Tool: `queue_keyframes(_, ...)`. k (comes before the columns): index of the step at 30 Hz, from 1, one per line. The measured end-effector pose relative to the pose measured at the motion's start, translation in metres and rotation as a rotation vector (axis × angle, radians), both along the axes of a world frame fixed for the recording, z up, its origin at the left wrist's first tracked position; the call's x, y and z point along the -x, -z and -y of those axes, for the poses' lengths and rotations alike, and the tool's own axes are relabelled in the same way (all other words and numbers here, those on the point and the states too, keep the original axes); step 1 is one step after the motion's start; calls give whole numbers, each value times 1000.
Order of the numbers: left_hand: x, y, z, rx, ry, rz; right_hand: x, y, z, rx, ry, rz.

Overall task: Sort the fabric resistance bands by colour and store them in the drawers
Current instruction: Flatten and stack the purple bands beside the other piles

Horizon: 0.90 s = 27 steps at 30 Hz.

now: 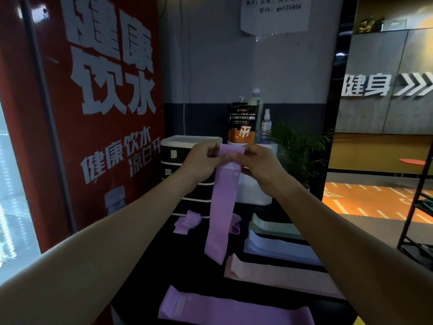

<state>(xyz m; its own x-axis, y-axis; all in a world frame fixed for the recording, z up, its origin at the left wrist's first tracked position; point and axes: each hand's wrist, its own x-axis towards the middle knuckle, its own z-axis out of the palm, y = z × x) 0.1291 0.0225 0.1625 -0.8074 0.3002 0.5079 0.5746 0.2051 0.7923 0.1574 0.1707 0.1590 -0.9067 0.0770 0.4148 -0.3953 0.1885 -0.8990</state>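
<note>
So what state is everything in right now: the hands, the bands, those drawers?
Left hand: pinching the held band's top edge.
Right hand: pinching the same edge.
Held purple band: hanging straight down, off the table.
Purple band nearest the camera: lying flat.
Crumpled purple bands: bunched by the drawers.
Pink stack: flat, piled.
Pale blue stack: flat, piled.
Green stack: flat, piled.
Drawer unit: visible drawers look closed.

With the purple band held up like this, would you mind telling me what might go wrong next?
1. The long purple fabric band hangs from both hands' fingers; its free end could brush the crumpled purple bands below.
2. The black-and-white drawer unit looks shut, so a hand must let go first.
</note>
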Motion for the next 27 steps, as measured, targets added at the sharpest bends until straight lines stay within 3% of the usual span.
queue_keyframes(4, -9, -7, -13, -172, 84, 94, -11, 22, -11, -5, -118, 99)
queue_keyframes(12, -22, 13, 2, -422, 49, 235, -33, 88, -40, -448, 12, 320)
queue_keyframes(15, -25, 37, 18, -442, -25, 307, -45, 117, -52, -675, 87, 378)
queue_keyframes(18, -28, 68, 32, -466, -86, 383, -62, 141, -63, -751, 171, 411)
queue_keyframes(23, -35, 119, 56, -557, -164, 527, -92, 158, -74, -662, 211, 468)
queue_keyframes(27, -47, 145, 70, -592, -248, 595, -113, 164, -76, -328, 239, 502)
